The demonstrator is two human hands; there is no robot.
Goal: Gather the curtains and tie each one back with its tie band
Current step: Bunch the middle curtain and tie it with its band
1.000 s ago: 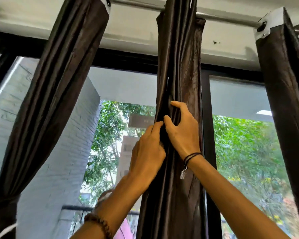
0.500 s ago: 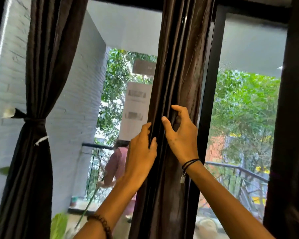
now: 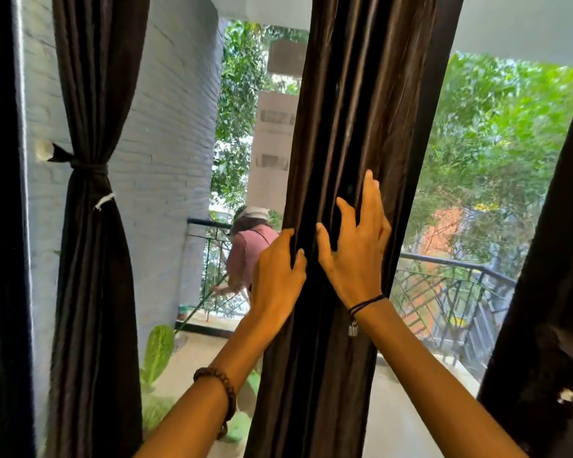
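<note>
hands [image 3: 277, 276] [image 3: 354, 256] slid lower; left fingertips hidden behind curtain [image 3: 354, 110].

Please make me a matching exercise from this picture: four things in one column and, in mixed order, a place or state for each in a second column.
1. left curtain
2. middle curtain
3. beaded bracelet
4. cord bracelet

a. on the right wrist
b. tied with a tie band
c. on the left wrist
d. touched by the left hand and the right hand

Pairs: 1-b, 2-d, 3-c, 4-a.

The dark left curtain [image 3: 93, 292] hung cinched by its tie band [image 3: 90, 168]. The middle curtain [image 3: 344, 110] hung gathered in vertical folds.
</note>
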